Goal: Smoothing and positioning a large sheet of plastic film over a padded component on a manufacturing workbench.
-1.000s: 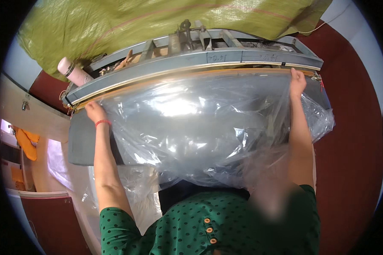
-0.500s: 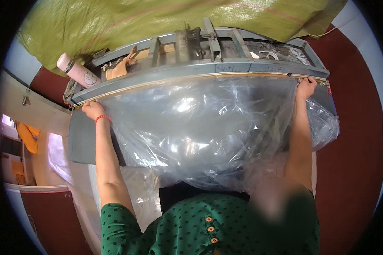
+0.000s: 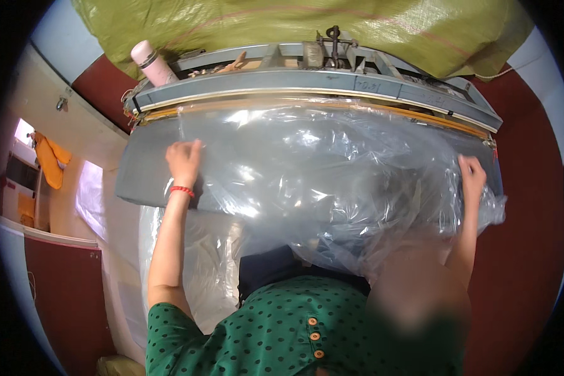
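In the head view, we had a wide sheet of clear plastic film [image 3: 319,182] spread across a grey padded work surface [image 3: 145,182], its far edge lying along the long grey-blue sealing bar of the machine [image 3: 307,81] at twelve o'clock. Our left hand [image 3: 183,161], at about ten o'clock and wearing a red wristband [image 3: 182,190], lay on the film with fingers bent, pressing or pinching it near its left edge; we could not tell which. Our right hand [image 3: 471,175], at about three o'clock, gripped the film's crumpled right edge, fingers curled into the folds. The hands sat well apart, one at each side, which in our judgement kept the sheet stretched flat and square to the bar. The slack of the film billowed toward us at six o'clock, over our green dotted top [image 3: 257,338]. A pink bottle [image 3: 151,61] stood on the machine's left end at eleven o'clock, and a yellow-green woven sack [image 3: 282,28] draped behind it.
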A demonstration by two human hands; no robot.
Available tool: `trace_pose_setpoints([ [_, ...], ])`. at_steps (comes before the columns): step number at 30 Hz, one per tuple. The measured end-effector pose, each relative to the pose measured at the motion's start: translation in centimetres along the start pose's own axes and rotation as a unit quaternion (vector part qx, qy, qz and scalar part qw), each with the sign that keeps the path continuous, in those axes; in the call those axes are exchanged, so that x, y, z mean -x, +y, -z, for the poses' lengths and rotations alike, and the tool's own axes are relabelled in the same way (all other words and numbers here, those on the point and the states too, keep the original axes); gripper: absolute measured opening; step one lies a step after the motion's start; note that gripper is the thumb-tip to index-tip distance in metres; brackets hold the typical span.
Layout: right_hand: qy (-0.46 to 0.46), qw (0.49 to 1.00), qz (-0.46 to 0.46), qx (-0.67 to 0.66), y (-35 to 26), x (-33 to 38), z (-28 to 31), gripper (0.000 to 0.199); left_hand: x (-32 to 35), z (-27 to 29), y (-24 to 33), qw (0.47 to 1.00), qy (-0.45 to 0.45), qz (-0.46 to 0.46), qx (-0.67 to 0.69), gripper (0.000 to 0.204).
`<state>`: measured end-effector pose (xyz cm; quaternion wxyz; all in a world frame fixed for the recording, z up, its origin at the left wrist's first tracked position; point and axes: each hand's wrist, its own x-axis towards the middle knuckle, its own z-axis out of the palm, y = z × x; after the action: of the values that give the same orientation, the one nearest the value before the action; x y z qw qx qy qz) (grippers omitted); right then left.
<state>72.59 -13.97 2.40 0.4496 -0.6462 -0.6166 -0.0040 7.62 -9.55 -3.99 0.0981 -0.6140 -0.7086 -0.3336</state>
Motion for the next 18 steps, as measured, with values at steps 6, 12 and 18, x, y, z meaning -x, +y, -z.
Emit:
trace_pose_setpoints([
  [6, -0.325, 0.898, -0.213, 0.205, 1.7, 10.2, 10.7, 0.022, 1.5, 1.7, 6.3, 0.985, 0.039, -0.078, 0.151, 0.011],
  [12, -0.247, 0.941, 0.022, 0.23, -10.7, 6.2, 4.7, 0.018, 4.9, 4.1, 13.8, 0.928, -0.074, -0.215, 0.295, 0.008],
  [18, -0.303, 0.897, 0.236, -0.219, -26.4, 2.7, -9.6, 0.052, 6.9, 5.5, 17.5, 0.914, -0.075, -0.287, 0.277, 0.013],
])
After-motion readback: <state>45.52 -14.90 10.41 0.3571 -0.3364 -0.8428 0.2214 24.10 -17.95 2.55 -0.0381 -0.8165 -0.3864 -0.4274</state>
